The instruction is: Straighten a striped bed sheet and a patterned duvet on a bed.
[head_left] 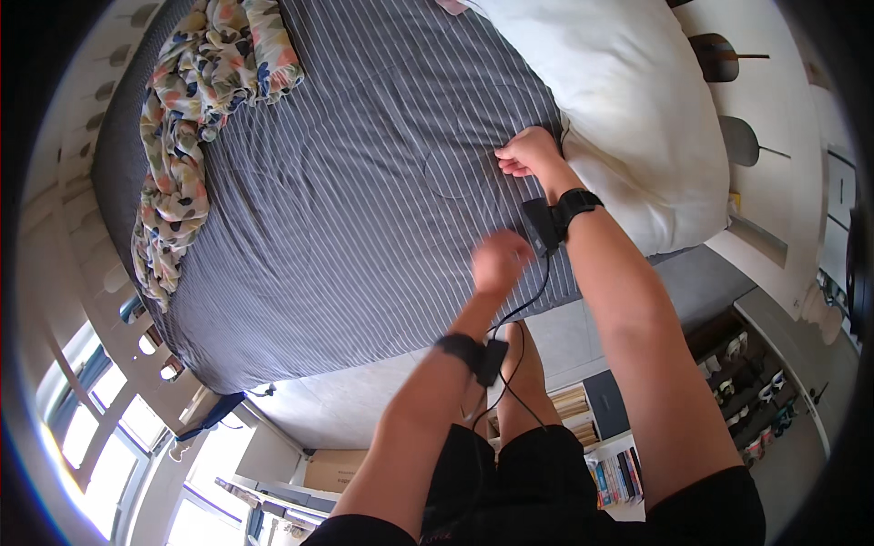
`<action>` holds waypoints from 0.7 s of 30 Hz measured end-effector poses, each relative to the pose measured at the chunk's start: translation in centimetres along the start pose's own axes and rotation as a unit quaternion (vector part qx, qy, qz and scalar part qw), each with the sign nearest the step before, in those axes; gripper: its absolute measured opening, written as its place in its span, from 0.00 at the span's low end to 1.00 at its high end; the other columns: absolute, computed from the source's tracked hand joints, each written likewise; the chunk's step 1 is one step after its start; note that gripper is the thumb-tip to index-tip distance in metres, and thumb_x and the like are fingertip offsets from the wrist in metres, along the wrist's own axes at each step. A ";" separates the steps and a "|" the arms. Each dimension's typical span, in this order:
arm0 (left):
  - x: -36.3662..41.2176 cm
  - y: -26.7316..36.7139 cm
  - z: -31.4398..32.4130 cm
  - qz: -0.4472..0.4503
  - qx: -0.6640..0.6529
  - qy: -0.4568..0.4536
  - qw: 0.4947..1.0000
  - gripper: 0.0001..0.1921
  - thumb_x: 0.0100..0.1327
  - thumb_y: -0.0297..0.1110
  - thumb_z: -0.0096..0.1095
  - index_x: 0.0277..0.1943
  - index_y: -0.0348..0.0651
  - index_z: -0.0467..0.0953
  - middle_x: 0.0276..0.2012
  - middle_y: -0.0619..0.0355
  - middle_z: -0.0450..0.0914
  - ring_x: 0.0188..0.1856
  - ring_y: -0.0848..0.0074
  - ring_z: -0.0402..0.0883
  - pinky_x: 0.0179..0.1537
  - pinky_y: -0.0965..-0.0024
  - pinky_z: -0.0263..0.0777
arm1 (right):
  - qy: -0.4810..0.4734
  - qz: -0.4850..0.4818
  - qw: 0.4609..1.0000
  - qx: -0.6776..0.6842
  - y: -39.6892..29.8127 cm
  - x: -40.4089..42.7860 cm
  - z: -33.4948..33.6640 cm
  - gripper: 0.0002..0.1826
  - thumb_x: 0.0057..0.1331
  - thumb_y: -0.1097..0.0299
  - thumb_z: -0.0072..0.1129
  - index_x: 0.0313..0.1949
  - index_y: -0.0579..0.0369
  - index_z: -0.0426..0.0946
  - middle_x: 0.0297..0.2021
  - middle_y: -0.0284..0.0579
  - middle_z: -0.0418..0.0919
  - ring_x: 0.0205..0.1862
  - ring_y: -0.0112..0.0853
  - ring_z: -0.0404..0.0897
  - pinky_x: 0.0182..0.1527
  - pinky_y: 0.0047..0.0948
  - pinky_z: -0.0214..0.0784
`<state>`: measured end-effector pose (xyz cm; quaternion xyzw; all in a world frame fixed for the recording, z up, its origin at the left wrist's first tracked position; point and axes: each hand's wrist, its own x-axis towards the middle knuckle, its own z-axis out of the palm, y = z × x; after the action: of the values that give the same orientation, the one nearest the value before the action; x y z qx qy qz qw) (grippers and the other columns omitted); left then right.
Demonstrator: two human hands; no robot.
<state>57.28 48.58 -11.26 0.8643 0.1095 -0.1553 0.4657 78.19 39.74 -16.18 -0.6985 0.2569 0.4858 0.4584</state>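
A dark grey fitted sheet with thin white stripes (355,177) covers the bed before me, with soft wrinkles across it. Over the sheet, beside the white pillow or bedding (635,123), is my right hand (529,151); its fingers are curled together and nothing shows in them. Whether it touches the sheet is unclear. Lower down, my left hand (502,263) is blurred, near the bed's close edge, its fingers partly bent. Each wrist wears a black strap with a small black box and cable. A floral-patterned cloth (181,130) lies bunched along the far left of the bed.
A cardboard box (334,469) and a white shelf with books (618,478) stand behind me. A rack of shoes (751,382) is at the lower right. A dark blue cloth item (212,416) hangs by the bed's lower left corner. Light tiled floor (341,403) borders the bed.
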 end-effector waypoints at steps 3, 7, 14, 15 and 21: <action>-4.1 3.5 3.5 -0.050 -0.036 -0.364 0.929 0.10 0.55 0.37 0.69 0.37 0.42 0.81 0.36 0.48 0.83 0.42 0.53 0.82 0.44 0.54 0.76 | 0.039 -0.067 0.997 0.010 1.0 -1.5 0.8 0.08 0.62 0.70 0.67 0.34 0.64 0.81 0.29 0.47 0.85 0.28 0.31 0.84 0.31 0.29 0.78; -7.2 -7.8 9.2 0.071 -0.038 -0.257 0.963 0.18 0.58 0.38 0.66 0.47 0.34 0.79 0.40 0.44 0.85 0.44 0.49 0.83 0.48 0.56 0.76 | 0.079 -0.257 0.963 -0.028 0.3 -3.0 4.9 0.12 0.57 0.69 0.67 0.39 0.61 0.83 0.31 0.49 0.86 0.33 0.37 0.86 0.38 0.34 0.77; 3.2 -0.5 0.1 -0.203 -0.257 -0.085 0.941 0.19 0.64 0.37 0.66 0.55 0.36 0.78 0.42 0.55 0.86 0.46 0.72 0.84 0.47 0.69 0.75 | 0.228 -0.404 0.885 0.025 4.0 -10.1 -4.2 0.13 0.60 0.67 0.65 0.43 0.58 0.82 0.34 0.46 0.86 0.37 0.36 0.85 0.43 0.32 0.75; 4.4 1.2 -0.2 -0.202 -0.288 -0.073 0.933 0.23 0.64 0.39 0.66 0.58 0.35 0.75 0.45 0.53 0.85 0.47 0.72 0.83 0.48 0.68 0.75 | 0.250 -0.424 0.865 0.101 4.2 -10.1 -6.9 0.11 0.61 0.67 0.64 0.41 0.58 0.82 0.32 0.46 0.85 0.36 0.36 0.85 0.42 0.31 0.75; 10.0 9.2 5.2 -0.122 -0.458 -0.097 0.875 0.47 0.55 0.49 0.76 0.68 0.30 0.58 0.55 0.40 0.77 0.52 0.64 0.81 0.53 0.64 0.75 | 0.567 -0.368 0.729 -0.108 7.1 -12.7 -20.3 0.18 0.64 0.57 0.63 0.47 0.56 0.79 0.47 0.50 0.82 0.51 0.42 0.80 0.53 0.39 0.71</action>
<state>68.77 39.70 -10.54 0.5144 0.2279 -0.2263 0.7952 76.48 17.45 -5.18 -0.9287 0.1376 -0.1834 0.2916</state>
